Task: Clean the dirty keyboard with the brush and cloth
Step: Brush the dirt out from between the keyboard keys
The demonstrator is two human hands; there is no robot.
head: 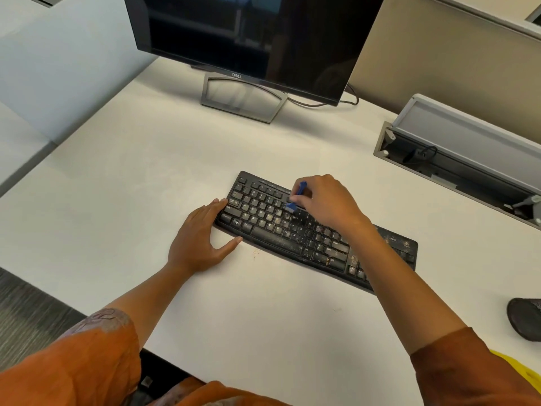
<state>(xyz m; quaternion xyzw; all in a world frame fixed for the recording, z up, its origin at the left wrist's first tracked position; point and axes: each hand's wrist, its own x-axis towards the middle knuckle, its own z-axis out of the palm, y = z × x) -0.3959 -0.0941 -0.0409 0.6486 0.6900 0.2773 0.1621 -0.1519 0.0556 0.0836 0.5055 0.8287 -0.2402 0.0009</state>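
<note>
A black keyboard [292,232], speckled with pale dirt across its middle and right keys, lies at an angle on the white desk [146,177]. My right hand [328,203] grips a small blue brush [296,197], whose bristle end touches the keys near the keyboard's middle. My left hand [202,238] rests flat on the desk, its fingers and thumb braced against the keyboard's left end. A yellow cloth [518,367] shows at the bottom right edge, partly hidden by my right sleeve.
A dark Dell monitor [251,33] on a grey stand [243,98] is at the back. An open cable tray [456,165] runs along the right. A dark mouse [527,317] lies at the right edge. Partition walls enclose the desk.
</note>
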